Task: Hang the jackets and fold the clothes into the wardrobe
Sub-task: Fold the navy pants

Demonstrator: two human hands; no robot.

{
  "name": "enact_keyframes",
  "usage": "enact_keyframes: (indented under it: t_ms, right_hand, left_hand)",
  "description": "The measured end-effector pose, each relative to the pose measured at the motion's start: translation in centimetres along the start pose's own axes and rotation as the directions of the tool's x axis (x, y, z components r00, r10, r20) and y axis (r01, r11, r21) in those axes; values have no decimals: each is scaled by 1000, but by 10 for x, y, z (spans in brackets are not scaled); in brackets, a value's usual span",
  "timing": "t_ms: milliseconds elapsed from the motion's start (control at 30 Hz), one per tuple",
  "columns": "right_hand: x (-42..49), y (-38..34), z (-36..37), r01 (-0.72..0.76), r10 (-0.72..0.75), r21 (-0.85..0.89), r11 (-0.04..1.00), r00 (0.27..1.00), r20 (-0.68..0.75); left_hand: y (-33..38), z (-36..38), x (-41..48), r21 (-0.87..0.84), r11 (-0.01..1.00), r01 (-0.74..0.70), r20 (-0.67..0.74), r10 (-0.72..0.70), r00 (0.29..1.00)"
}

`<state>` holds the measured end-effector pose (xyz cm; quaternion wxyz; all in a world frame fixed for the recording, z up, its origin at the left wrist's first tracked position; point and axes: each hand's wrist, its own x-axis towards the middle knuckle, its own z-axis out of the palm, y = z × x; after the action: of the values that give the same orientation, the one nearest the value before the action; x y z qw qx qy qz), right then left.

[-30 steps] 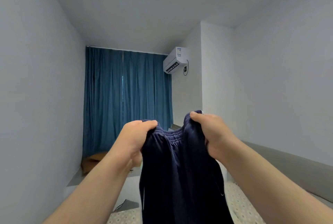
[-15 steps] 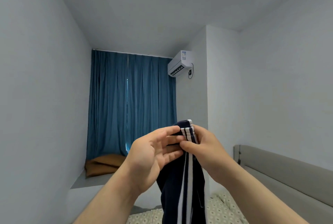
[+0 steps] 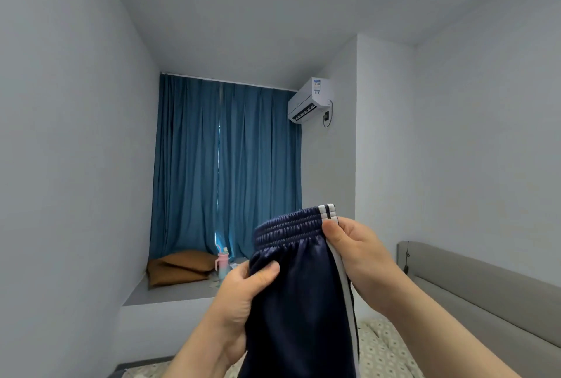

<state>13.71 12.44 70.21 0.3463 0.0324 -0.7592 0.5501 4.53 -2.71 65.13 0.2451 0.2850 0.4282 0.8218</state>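
Garment of shiny navy fabric (image 3: 299, 304), white side stripes, gathered waistband; our left grip (image 3: 243, 294) and right grip (image 3: 358, 251) both pinch it.

Blue curtains (image 3: 227, 171) hang closed at the far end, with a white air conditioner (image 3: 309, 101) high on the wall to their right. Brown cushions (image 3: 179, 266) and a pink bottle (image 3: 222, 262) sit on a grey ledge (image 3: 170, 294). A grey headboard (image 3: 485, 295) borders the patterned bed (image 3: 385, 347).

No text can be read; the blue-and-white label (image 3: 317, 86) on the air conditioner (image 3: 309, 100) is too small.
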Motion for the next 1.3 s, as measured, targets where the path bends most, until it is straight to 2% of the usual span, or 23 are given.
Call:
enact_keyframes:
  t_ms: [100,200,300,433,533,633,700,767,867,1033,1167,1233,1300]
  right_hand:
    - [-1,4,4,39,-41,-73,997,999,-19]
    - [-2,4,6,26,-26,5,1000,998,-62]
    - [-5,4,5,-18,21,50,999,998,-60]
    - [-13,2,-1,-26,26,5,1000,1000,-4]
    - [-18,-12,-5,47,-43,-164,985,999,30]
    - [-22,-32,-6,93,-29,-339,936,981,190]
    - [-21,-44,-5,171,-11,-491,854,950,313]
    - [-21,-53,-1,225,33,-635,739,929,368]
    - [-23,-49,9,235,131,-746,624,909,396]
    - [-31,-25,32,226,134,-669,708,887,441]
    - [-28,-20,40,250,89,-642,725,890,447]
    - [-24,-17,39,214,70,-609,764,911,407]
    - [-20,-13,36,154,70,-565,810,932,355]
  left_hand:
    - [9,-2,-1,-108,991,75,63,-69,996]
    - [16,1,-5,-163,978,133,134,-112,985]
    - [22,6,-5,-97,995,13,70,-6,998]
    - [34,3,-8,138,963,-232,50,227,973]
    - [41,-2,-12,335,879,-338,120,316,941]
    - [48,-6,-15,478,794,-375,223,304,926]
    - [51,-9,-18,551,737,-391,264,291,920]
    - [54,-10,-21,610,691,-389,281,270,921]
    - [52,-12,-28,646,670,-366,255,262,931]
    - [30,-34,-34,537,788,-301,106,291,951]
    - [-15,-70,-53,441,882,-166,41,165,985]
    - [-47,-85,-71,557,829,-57,4,66,998]
    - [-83,-104,-87,669,730,140,-91,-107,990]
